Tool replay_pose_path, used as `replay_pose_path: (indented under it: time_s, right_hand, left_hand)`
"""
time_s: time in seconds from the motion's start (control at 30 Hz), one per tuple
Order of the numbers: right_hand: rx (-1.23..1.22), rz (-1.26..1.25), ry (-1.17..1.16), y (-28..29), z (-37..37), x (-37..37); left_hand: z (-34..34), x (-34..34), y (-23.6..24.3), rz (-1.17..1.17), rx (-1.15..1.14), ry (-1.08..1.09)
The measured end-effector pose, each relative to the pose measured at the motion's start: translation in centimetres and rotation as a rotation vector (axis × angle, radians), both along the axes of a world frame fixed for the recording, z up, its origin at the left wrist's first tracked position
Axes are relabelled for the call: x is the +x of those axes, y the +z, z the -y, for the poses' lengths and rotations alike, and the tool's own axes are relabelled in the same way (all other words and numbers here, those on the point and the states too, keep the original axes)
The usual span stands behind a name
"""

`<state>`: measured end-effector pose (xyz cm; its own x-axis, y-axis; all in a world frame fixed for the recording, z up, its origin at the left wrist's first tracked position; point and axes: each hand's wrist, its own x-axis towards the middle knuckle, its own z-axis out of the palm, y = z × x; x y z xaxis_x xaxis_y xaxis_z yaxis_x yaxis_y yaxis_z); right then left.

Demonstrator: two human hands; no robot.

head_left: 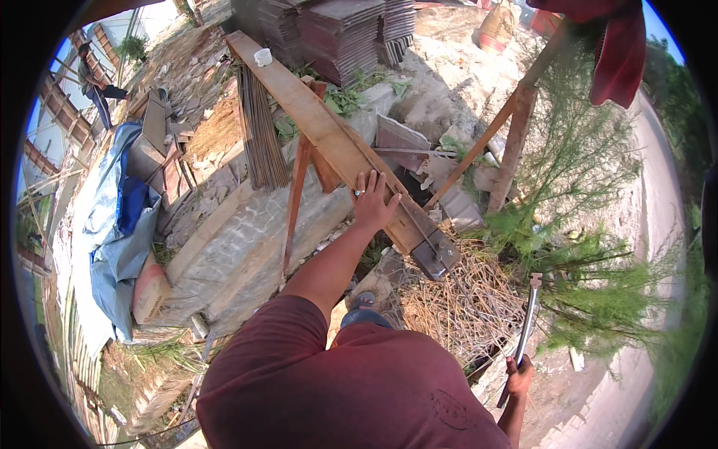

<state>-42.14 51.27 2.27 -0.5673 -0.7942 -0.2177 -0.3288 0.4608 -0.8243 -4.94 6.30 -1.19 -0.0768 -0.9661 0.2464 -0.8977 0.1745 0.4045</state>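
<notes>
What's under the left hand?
A long brown plank, visible either side of the left hand, with a dark metal block at its near end. Whatever lies directly beneath the palm is covered.

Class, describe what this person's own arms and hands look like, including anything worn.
The left sleeve is short and maroon; the forearms, where visible, are bare. The left hand wears a ring with a pale stone. Neither it nor the right hand is gloved.

Shirt (336,374): maroon, short-sleeved; dark printed marking (452,410) at near right. Left sleeve (295,318): same maroon, plain. Left hand (374,200): ring (358,193), pale stone. Legwear (364,317): blue, mostly hidden. Footwear (364,300): greyish, detail unclear.
</notes>
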Motion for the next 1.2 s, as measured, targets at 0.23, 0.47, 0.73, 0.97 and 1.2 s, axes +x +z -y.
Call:
replay_pose_path:
  time_s: [0.23,0.47,0.73,0.97,1.2]
  right_hand:
    - [-0.007,0.015,-0.031,2.2,2.2,2.3]
    - [-0.049,-0.164,-0.031,0.5,1.5,3.1]
    - [-0.002,-0.115,-0.049,2.3,2.2,4.5]
    - [-0.016,-0.576,0.077,5.6,2.9,2.4]
    - [0.103,-0.436,0.053,7.7,7.0,-1.2]
  left_hand:
    - [-0.5,0.1,1.4,0.044,0.076,-0.010]
    - [0.2,0.1,1.9,0.180,0.089,-0.080]
    - [0.8,-0.7,1.7,0.134,0.215,-0.028]
    - [1.2,-1.3,0.9,0.171,0.201,0.040]
    - [1.0,-1.5,0.9,0.218,0.150,0.041]
